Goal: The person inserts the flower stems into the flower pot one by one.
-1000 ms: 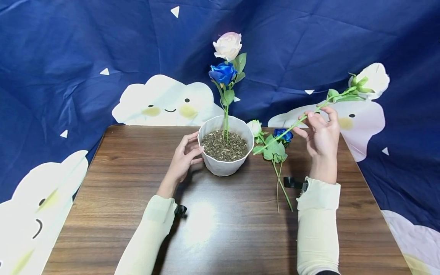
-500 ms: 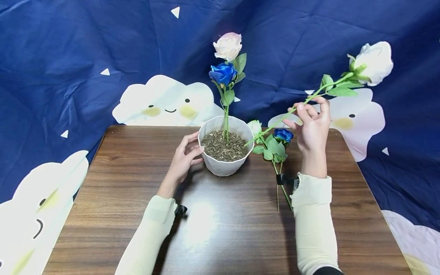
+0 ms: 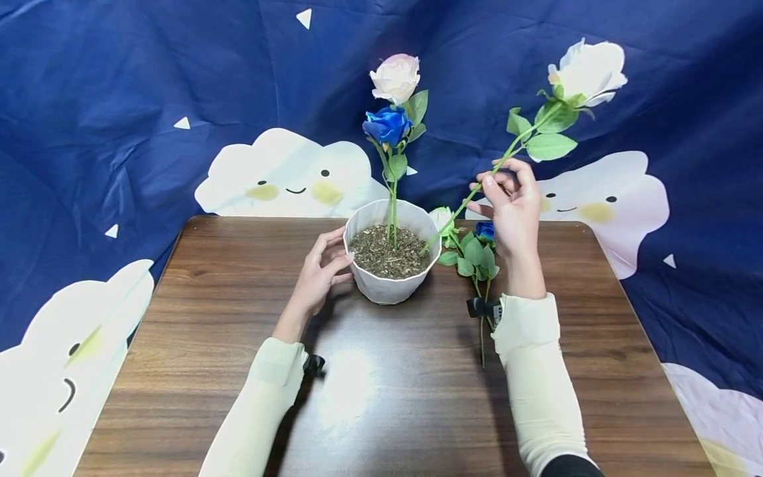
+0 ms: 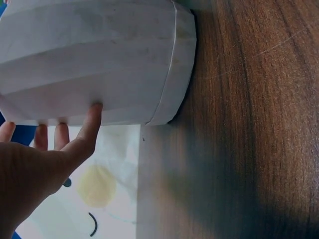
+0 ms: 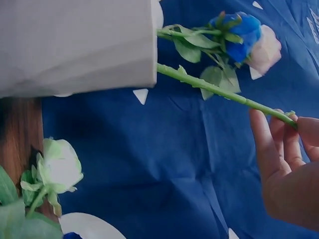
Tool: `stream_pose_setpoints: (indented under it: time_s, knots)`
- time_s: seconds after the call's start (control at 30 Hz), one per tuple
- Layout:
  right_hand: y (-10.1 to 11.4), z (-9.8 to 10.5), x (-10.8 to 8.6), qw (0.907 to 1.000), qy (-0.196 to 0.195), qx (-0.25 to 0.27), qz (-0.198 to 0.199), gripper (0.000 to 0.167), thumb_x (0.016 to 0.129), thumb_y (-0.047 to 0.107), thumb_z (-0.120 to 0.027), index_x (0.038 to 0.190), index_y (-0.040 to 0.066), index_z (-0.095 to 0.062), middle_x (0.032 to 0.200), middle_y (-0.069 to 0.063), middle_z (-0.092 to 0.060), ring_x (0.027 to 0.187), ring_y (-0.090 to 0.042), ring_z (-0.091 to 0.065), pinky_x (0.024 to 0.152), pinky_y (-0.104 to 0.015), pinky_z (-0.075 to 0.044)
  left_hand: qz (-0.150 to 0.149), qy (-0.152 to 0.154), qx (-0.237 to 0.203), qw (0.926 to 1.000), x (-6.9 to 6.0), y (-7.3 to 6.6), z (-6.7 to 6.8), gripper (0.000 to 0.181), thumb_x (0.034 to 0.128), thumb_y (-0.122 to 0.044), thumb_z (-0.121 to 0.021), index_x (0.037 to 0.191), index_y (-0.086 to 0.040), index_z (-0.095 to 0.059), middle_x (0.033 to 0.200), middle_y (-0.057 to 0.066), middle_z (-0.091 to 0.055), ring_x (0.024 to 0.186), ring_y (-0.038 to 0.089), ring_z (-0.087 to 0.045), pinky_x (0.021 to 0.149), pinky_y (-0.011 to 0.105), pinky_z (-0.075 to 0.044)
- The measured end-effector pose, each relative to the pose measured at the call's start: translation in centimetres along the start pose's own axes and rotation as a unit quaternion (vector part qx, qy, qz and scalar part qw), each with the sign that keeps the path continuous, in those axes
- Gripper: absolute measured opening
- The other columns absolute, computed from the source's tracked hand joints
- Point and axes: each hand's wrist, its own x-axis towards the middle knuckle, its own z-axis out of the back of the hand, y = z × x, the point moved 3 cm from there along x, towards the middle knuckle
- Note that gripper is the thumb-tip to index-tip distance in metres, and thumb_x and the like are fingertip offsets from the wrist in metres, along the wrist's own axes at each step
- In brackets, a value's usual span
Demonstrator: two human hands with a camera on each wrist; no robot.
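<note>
Right hand: thumb and fingertips of the right hand [image 3: 515, 209] pinch a green stem partway up; rest of the fingers loosely bent.
Held flower: large white rose with green leaves [image 3: 589, 74], tilted, bloom up and to the right. Bloom is outside the right wrist view.
Stem end: inside the pot, right side, at the soil. Can't tell if it's in the soil or just touching; pot wall hides it in the right wrist view.
Left hand: left hand [image 3: 318, 273] open, fingers slightly bent, tips against the pot's left wall. No full wrap round it.
Pot: pale grey-white faceted pot [image 3: 387, 291], upright on the dark brown wood-grain table [image 3: 208, 331]. Rim cut off in the left wrist view.
Soil: brown crumbly soil [image 3: 384, 262] in the pot.
Already potted: blue rose [image 3: 387, 126] and pale pink-white rose [image 3: 395, 79], both upright, stems close together. Stem bottoms buried, not visible.
Lying right of pot: greenish-white rose [image 3: 444, 218] and second blue rose [image 3: 485, 230], the latter partly behind the right hand. Black wrist device [image 3: 481, 307] covers part of their stems.
</note>
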Motion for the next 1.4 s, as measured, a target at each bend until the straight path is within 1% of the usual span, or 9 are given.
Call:
stream_pose_setpoints:
  time_s: [0.37, 0.57, 0.63, 0.8, 0.87, 0.97, 1.13, 1.23, 1.4]
  knots:
    - [-1.9, -2.0, 0.4, 0.999, 0.026, -0.035, 0.013, 0.018, 0.099, -0.004, -0.059, 0.111, 0.009, -0.063, 0.092, -0.009, -0.068, 0.086, -0.021, -0.07, 0.066, -0.03, -0.062, -0.002, 0.0, 0.0, 1.0, 0.2, 0.3, 0.1, 0.057, 0.0958, -0.007, -0.063, 0.15, -0.012, -0.045, 0.147, 0.016, -0.044, 0.125, 0.035, -0.051, 0.093, 0.064, -0.05]
    - [-2.3, -3.1, 0.4, 0.9968, 0.041, -0.064, 0.026, 0.021, 0.1, -0.004, -0.056, 0.119, -0.012, -0.056, 0.094, -0.014, -0.068, 0.085, -0.023, -0.069, 0.067, -0.029, -0.061, 0.0, 0.0, -0.001, 1.0, 0.1, 0.2, 0.1, 0.057, 0.0959, -0.007, -0.063, 0.15, -0.012, -0.045, 0.147, 0.015, -0.044, 0.124, 0.033, -0.051, 0.092, 0.062, -0.051]
    - [-2.6, -3.4, 0.4, 0.9952, 0.046, -0.082, 0.029, 0.02, 0.101, -0.003, -0.056, 0.119, -0.012, -0.056, 0.094, -0.012, -0.068, 0.086, -0.023, -0.07, 0.066, -0.027, -0.061, 0.001, -0.001, -0.001, 1.0, 0.1, 0.2, 0.1, 0.057, 0.0959, -0.007, -0.063, 0.15, -0.012, -0.045, 0.146, 0.015, -0.044, 0.124, 0.033, -0.051, 0.092, 0.063, -0.051]
    - [-3.4, -3.9, 0.5, 0.9939, 0.058, -0.092, 0.016, 0.018, 0.102, 0.001, -0.056, 0.118, -0.005, -0.059, 0.093, -0.005, -0.069, 0.087, -0.022, -0.069, 0.067, -0.026, -0.06, 0.001, -0.001, 0.0, 1.0, 0.1, 0.2, 0.1, 0.057, 0.0957, -0.007, -0.063, 0.15, -0.012, -0.045, 0.147, 0.015, -0.044, 0.124, 0.033, -0.051, 0.093, 0.063, -0.05]
    - [-3.8, -4.0, 0.5, 0.993, 0.067, -0.098, 0.008, 0.021, 0.103, 0.003, -0.055, 0.121, -0.007, -0.057, 0.093, -0.004, -0.069, 0.087, -0.022, -0.069, 0.068, -0.027, -0.061, 0.001, -0.001, 0.001, 1.0, 0.1, 0.2, 0.1, 0.057, 0.0956, -0.007, -0.063, 0.15, -0.012, -0.045, 0.147, 0.015, -0.044, 0.125, 0.034, -0.051, 0.093, 0.063, -0.05]
    - [-4.3, -4.2, 0.6, 0.99, 0.083, -0.114, -0.012, 0.02, 0.104, 0.008, -0.054, 0.121, -0.004, -0.057, 0.095, -0.003, -0.068, 0.088, -0.02, -0.069, 0.07, -0.029, -0.061, 0.0, -0.001, 0.0, 1.0, 0.1, 0.2, 0.1, 0.057, 0.0956, -0.007, -0.063, 0.15, -0.012, -0.045, 0.147, 0.015, -0.044, 0.125, 0.034, -0.051, 0.093, 0.063, -0.051]
    - [-4.9, -4.5, 0.5, 0.9838, 0.107, -0.137, -0.044, 0.018, 0.107, 0.019, -0.051, 0.118, 0.007, -0.06, 0.099, -0.009, -0.068, 0.092, -0.021, -0.068, 0.072, -0.029, -0.059, -0.001, -0.002, 0.0, 1.0, 0.1, 0.1, 0.0, 0.057, 0.0958, -0.006, -0.063, 0.15, -0.011, -0.045, 0.147, 0.015, -0.045, 0.125, 0.035, -0.051, 0.093, 0.063, -0.051]
    - [-5.1, -4.8, 0.5, 0.9813, 0.116, -0.142, -0.06, 0.02, 0.107, 0.021, -0.05, 0.117, 0.007, -0.06, 0.099, -0.012, -0.067, 0.093, -0.024, -0.067, 0.074, -0.03, -0.058, 0.0, -0.003, 0.002, 1.0, 0.1, 0.1, 0.0, 0.057, 0.0959, -0.006, -0.063, 0.15, -0.012, -0.045, 0.147, 0.016, -0.045, 0.126, 0.036, -0.051, 0.093, 0.062, -0.051]
    - [-5.5, -5.4, 0.4, 0.9812, 0.133, -0.119, -0.073, 0.018, 0.108, 0.021, -0.049, 0.114, 0.007, -0.059, 0.093, -0.005, -0.065, 0.092, -0.024, -0.066, 0.08, -0.035, -0.059, 0.0, -0.005, 0.003, 1.0, 0.1, 0.1, 0.0, 0.057, 0.0955, -0.006, -0.063, 0.15, -0.012, -0.046, 0.146, 0.016, -0.045, 0.126, 0.036, -0.052, 0.093, 0.062, -0.051]
